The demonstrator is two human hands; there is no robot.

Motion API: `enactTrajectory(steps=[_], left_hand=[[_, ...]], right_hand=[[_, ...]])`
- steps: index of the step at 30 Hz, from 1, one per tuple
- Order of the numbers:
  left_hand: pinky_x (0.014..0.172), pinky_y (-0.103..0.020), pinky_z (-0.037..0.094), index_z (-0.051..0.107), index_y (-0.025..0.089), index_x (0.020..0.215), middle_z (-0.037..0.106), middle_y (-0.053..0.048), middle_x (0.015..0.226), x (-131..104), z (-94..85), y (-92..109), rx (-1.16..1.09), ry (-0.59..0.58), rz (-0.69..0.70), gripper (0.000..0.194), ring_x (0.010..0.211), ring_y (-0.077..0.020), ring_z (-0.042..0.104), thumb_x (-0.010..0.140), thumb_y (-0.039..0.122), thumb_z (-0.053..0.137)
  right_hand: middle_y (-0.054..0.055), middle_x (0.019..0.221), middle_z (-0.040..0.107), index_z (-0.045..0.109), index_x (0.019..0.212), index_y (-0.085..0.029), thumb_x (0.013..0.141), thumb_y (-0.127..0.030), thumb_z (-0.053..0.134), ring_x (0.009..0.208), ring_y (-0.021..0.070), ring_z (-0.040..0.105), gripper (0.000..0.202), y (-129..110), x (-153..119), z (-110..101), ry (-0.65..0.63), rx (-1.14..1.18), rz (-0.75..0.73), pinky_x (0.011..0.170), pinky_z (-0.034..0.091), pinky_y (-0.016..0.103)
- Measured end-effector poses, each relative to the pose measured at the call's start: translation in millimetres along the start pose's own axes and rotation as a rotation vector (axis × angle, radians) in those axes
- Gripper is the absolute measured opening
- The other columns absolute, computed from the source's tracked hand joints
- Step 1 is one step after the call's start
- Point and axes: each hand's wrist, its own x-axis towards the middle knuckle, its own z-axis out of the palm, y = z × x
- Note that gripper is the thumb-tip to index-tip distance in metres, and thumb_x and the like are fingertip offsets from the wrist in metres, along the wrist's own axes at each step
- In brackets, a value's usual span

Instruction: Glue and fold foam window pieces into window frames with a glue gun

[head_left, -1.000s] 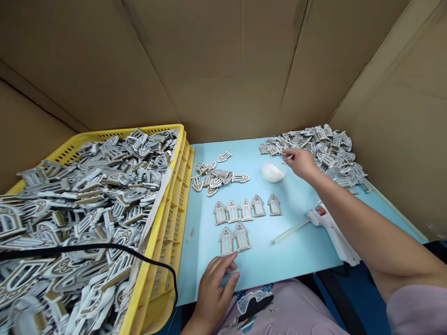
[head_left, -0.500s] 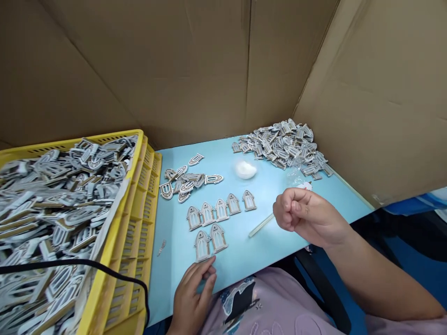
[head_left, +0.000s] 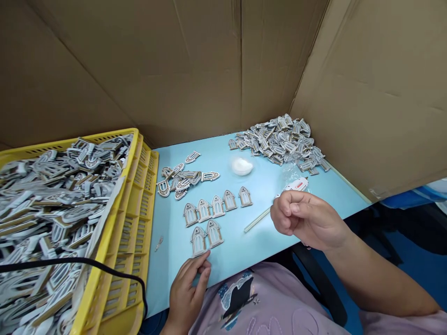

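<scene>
My left hand (head_left: 188, 288) lies at the table's front edge with fingers stretched and thumb apart. Its index fingertip is just below two small arched window pieces (head_left: 206, 238) standing side by side in the lower row. Behind them runs an upper row of several similar arched pieces (head_left: 217, 206). Above the right part of the table, my right hand (head_left: 309, 221) is raised with its fingers pinched together; anything between them is hidden. Beyond that hand, partly covered by it, lies a white glue gun (head_left: 297, 184), with a pale translucent stick (head_left: 257, 220) reaching out toward the left.
A yellow crate (head_left: 134, 195) full of loose wooden pieces (head_left: 52, 223) stands at left, a black cable (head_left: 87, 263) across it. Loose arches (head_left: 186, 180), a bowl of white material (head_left: 241, 166) and a large pile (head_left: 279, 138) lie farther back. Cardboard walls (head_left: 195, 70) enclose the table.
The view has shifted slightly, and more of the glue gun shows beyond my right hand. Both hands keep nearly the same pose, and the rows of arched pieces are unchanged.
</scene>
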Motion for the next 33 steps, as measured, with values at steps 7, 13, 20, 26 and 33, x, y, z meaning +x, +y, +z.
enactTrajectory(steps=[7,13,20,26,33], left_hand=[[0.077,-0.029,0.057,0.066,0.02,0.124,0.072,-0.005,0.091,3,0.9,3,-0.006,-0.018,-0.034,0.034,0.087,-0.0202,0.069,0.096,0.035,0.053],[0.078,-0.031,0.057,0.067,0.021,0.123,0.072,-0.006,0.091,2,1.5,3,-0.008,-0.01,-0.044,0.034,0.087,-0.0208,0.069,0.095,0.036,0.053],[0.067,-0.026,0.055,0.07,0.021,0.114,0.07,-0.004,0.084,26,-7.0,40,-0.098,0.046,-0.034,0.025,0.074,-0.0162,0.066,0.093,0.029,0.06],[0.07,-0.027,0.054,0.073,0.022,0.106,0.069,-0.004,0.084,74,-36.0,123,-0.347,0.08,0.303,0.019,0.076,-0.014,0.065,0.087,0.022,0.07],[0.068,-0.027,0.052,0.074,0.021,0.096,0.069,-0.002,0.079,90,-40.4,148,-0.333,0.137,0.351,0.013,0.072,-0.012,0.064,0.084,0.018,0.074]], right_hand=[[0.004,0.065,0.056,0.051,0.068,-0.018,0.085,-0.022,0.048,0.061,0.0152,0.049,0.017,4,-2,-5,0.043,0.018,-0.056,0.058,0.034,0.029],[0.001,0.055,0.048,0.046,0.06,-0.02,0.087,-0.027,0.049,0.055,0.0141,0.045,0.028,6,-1,-13,0.103,-0.048,-0.094,0.054,0.033,0.029],[0.0,0.065,0.059,0.07,0.075,-0.018,0.084,-0.026,0.074,0.063,0.0105,0.05,0.012,21,-1,-4,0.211,-0.268,-0.128,0.059,0.038,0.024],[-0.002,0.074,0.061,0.069,0.081,-0.024,0.082,-0.024,0.077,0.07,0.0102,0.053,0.009,43,8,21,0.176,-0.395,-0.073,0.061,0.041,0.022],[-0.002,0.073,0.059,0.067,0.078,-0.025,0.081,-0.027,0.078,0.069,0.0111,0.054,0.012,50,12,28,0.185,-0.54,-0.086,0.062,0.044,0.023]])
